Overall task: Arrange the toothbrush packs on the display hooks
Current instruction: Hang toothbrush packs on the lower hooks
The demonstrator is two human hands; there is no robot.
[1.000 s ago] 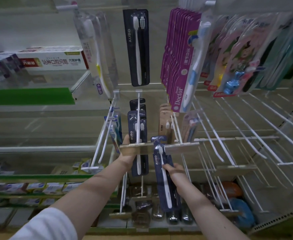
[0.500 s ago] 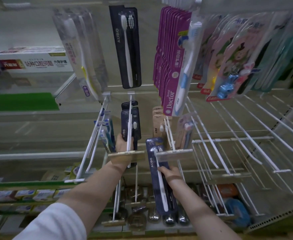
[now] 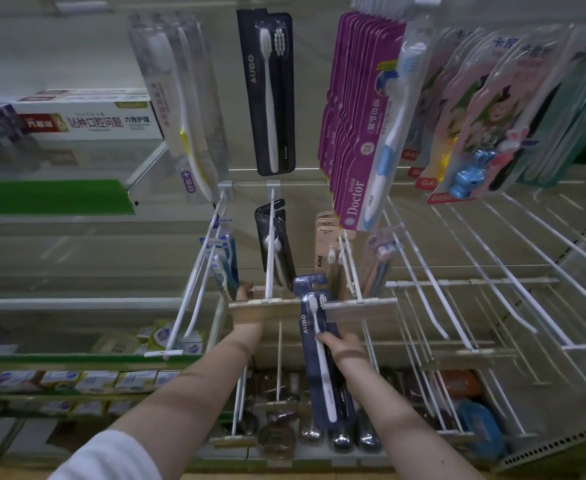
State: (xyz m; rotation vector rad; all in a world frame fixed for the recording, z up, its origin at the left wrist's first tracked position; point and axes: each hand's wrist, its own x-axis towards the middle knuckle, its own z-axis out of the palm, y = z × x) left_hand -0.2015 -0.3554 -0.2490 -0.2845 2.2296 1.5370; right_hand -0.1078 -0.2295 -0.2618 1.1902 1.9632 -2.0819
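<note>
My right hand (image 3: 340,344) grips a dark blue AUBO toothbrush pack (image 3: 321,375) by its middle. The pack stands upright, its top between two tan price labels (image 3: 267,309). My left hand (image 3: 245,293) reaches behind the left label, beside the white wire hook (image 3: 270,244). Most of that hand is hidden, so its grip is unclear. Two black AUBO packs (image 3: 275,242) hang far back on this hook. Beige packs (image 3: 324,251) hang on the neighbouring hook to the right.
Purple Dental Doctor packs (image 3: 350,116), a black AUBO pack (image 3: 267,91), clear packs (image 3: 180,109) and children's packs (image 3: 475,116) hang above. Several bare white hooks (image 3: 492,271) jut out at right. Toothpaste boxes (image 3: 87,121) sit on the left shelves.
The black pack near my left hand has slid back along the hook toward the wall. My right hand keeps the blue pack at about the same spot.
</note>
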